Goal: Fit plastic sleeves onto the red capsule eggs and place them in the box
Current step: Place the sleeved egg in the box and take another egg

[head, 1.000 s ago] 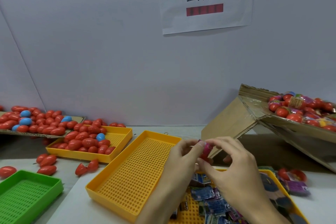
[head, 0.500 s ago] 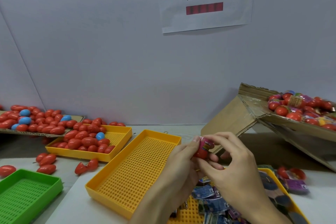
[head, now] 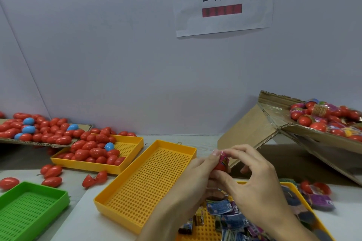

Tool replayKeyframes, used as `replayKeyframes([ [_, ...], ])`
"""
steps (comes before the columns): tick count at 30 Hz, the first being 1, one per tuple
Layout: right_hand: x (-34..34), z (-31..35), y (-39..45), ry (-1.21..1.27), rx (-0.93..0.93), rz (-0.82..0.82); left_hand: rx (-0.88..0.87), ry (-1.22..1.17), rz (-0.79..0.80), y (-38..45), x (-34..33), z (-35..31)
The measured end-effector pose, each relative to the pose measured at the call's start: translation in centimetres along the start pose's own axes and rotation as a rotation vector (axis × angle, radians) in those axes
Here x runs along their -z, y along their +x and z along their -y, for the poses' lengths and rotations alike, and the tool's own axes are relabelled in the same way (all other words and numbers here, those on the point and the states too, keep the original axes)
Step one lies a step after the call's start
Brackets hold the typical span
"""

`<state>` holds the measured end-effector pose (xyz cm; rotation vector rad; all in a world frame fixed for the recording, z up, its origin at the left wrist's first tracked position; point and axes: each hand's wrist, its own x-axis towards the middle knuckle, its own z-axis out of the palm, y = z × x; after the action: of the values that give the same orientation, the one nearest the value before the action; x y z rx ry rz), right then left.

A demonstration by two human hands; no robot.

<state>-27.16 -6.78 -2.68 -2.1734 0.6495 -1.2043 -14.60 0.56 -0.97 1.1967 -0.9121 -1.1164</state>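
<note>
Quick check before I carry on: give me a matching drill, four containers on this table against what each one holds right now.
Things:
1. cardboard box
2. green tray
3. far yellow tray
4. near right yellow tray

Contents:
A. loose printed plastic sleeves
B. bare red eggs with one blue egg
C. sleeved red eggs
D. nothing visible inside

Pairs: 1-C, 2-D, 3-B, 4-A

Both hands, left hand and right hand, hold one egg with a sleeve on it above the trays.
</note>
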Motion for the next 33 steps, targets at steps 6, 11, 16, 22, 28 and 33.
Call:
replayKeyframes([
  [6,0.1,0.2,0.0,0.049,0.012,0.042,-0.031,0.041,0.013,-0.1,-0.5,-0.1],
  [11,0.8,-0.1,0.1,0.109,0.002,0.065,-0.055,0.107,0.045,-0.4,-0.4,-0.4],
  [16,1.0,0.0,0.3,0.112,0.019,0.052,-0.037,0.169,0.122,-0.6,-0.2,-0.7],
  [22,0.8,0.1,0.2,0.153,-0.006,0.027,-0.092,0.059,0.044,0.1,-0.4,0.0],
  [28,0.7,0.3,0.2,0.111,0.006,-0.029,-0.118,-0.082,0.0,0.3,-0.9,0.6],
  [33,0.6,-0.2,0.2,0.094,-0.016,-0.039,-0.109,-0.133,-0.015,0.7,-1.2,0.9],
])
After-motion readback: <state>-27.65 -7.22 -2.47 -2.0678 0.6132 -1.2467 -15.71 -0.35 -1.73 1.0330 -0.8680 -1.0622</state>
